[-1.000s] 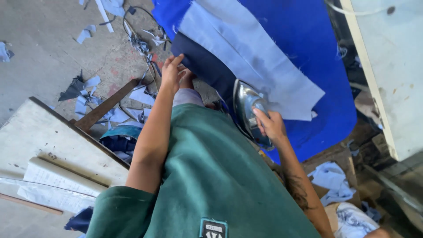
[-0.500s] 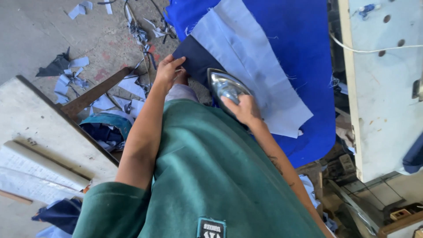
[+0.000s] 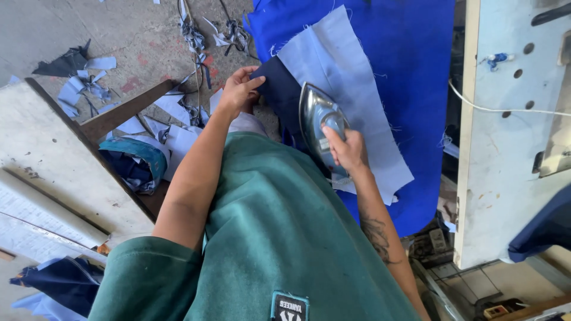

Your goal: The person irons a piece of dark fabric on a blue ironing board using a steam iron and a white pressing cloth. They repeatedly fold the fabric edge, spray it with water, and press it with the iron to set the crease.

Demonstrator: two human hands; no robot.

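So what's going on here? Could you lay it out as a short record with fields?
Left hand: pinching the edge of the navy cloth
Right hand: gripping the handle of a shiny iron
Iron: flat on the navy and light blue cloth
Surface: bright blue pad
Floor: fabric scraps scattered about
Beside: white table with papers

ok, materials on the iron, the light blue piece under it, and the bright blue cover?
Iron: shell looks like polished metal, mirror-bright with glare; the handle under the right hand is hidden.
Light blue piece: thin woven cloth, matte, with frayed threads along cut edges.
Bright blue cover: thicker, felt-like fabric, matte and slightly fuzzy; exact fibre can't be told.
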